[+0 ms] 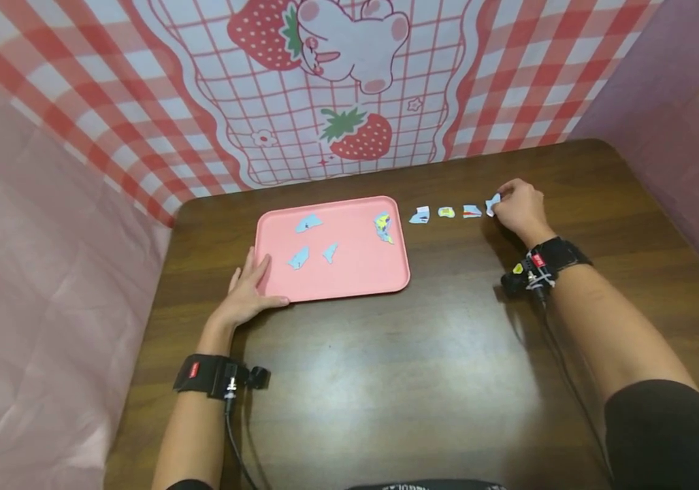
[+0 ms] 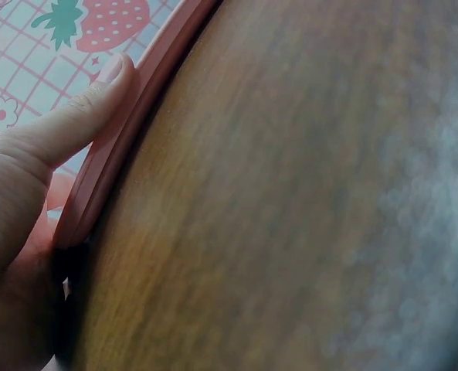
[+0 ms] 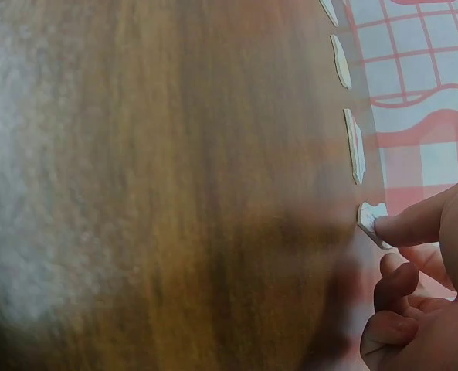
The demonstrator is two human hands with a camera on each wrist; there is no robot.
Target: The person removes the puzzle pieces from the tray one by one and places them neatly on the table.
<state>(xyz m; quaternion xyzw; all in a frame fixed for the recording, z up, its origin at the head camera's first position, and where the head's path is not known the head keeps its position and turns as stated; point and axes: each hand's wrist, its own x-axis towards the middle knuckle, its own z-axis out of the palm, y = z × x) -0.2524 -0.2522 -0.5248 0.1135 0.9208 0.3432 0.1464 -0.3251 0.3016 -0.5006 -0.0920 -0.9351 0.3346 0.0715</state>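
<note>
My left hand (image 1: 244, 296) rests at the near left corner of a pink tray (image 1: 349, 282), fingers spread over its left rim and thumb along the front edge. In the left wrist view that thumb (image 2: 78, 116) lies against the tray's rim. On the tray are light-blue puzzle pieces (image 1: 309, 222) and, at the right, a yellow-and-blue cluster (image 1: 383, 227). Beyond the tray's right side, my right hand (image 1: 522, 207) pinches a small light-blue puzzle piece (image 3: 373, 222) at the tabletop, the right-hand end of a row of pieces.
Three flat pieces, one with blue and white (image 1: 420, 216), one with yellow (image 1: 446, 212) and one with a red stripe (image 1: 472, 211), lie between tray and right hand. Behind the brown wooden table (image 1: 349, 381) hangs a checked strawberry cloth (image 1: 349, 102). Cables run from both wrist cameras.
</note>
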